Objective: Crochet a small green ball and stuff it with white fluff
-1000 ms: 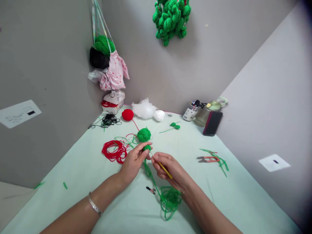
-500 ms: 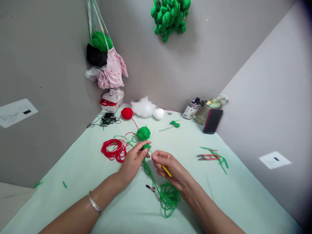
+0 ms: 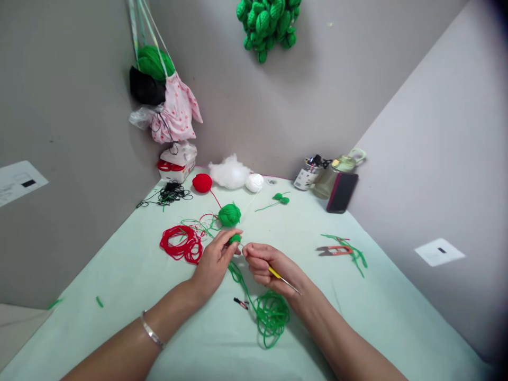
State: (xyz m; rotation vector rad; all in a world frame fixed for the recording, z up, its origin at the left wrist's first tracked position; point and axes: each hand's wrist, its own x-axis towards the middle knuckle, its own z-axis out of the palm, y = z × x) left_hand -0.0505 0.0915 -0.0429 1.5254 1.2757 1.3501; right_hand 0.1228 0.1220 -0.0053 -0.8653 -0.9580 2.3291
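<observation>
Pinched in my left hand (image 3: pixel 216 256) is a small green crochet piece (image 3: pixel 235 239), partly covered by the fingers. My right hand (image 3: pixel 268 264) is closed round a crochet hook (image 3: pixel 274 272) with a yellow grip; its metal tip meets the green piece. Green yarn (image 3: pixel 272 312) trails down from beneath my left hand into a loose tangle on the table. Just beyond the hands sits a green yarn ball (image 3: pixel 229 215). Whether a loop lies on the hook is too small to tell.
Red yarn loops (image 3: pixel 180 243) lie left of my hands. Orange thread snips (image 3: pixel 335 251) with green scraps are on the right. Along the back stand a red yarn ball (image 3: pixel 202 183), white stuffing (image 3: pixel 230 172), a pen cup (image 3: pixel 305 176), a bottle (image 3: pixel 331 177) and a phone (image 3: pixel 342 193).
My right hand has turned the crochet hook, so its metal rear end now shows by the wrist. The left hand keeps hold of the green piece. The whole view has shifted slightly.
</observation>
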